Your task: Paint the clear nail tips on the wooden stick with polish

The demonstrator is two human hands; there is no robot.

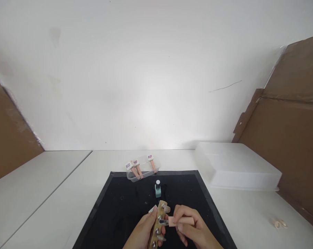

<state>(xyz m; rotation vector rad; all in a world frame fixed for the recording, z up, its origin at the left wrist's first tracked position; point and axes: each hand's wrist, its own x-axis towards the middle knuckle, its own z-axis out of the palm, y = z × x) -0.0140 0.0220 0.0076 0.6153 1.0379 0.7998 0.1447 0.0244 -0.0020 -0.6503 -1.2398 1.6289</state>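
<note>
My left hand [145, 226] is closed around a wooden strip [154, 232] with a row of metal studs. Several clear false nail tips [167, 209] stick out from the strip's right side. My right hand [191, 224] pinches a pink stick-like tool [188, 220], held level. The tool's far end meets one of the tips on the strip; whether it touches I cannot tell. A small white piece [153, 209] shows beside my left fingers. Beyond the strip, a teal nail polish bottle [158, 191] with a white-topped cap stands upright.
A black mat [120, 204] lies on the white table [68, 204]. At its far edge, a clear tray [132, 179] contains three pink sticks with white labelled ends [153, 164]. An upturned white bin [246, 169] is at right, with small rings [277, 224] nearer me. Cardboard [288, 145] borders the right side.
</note>
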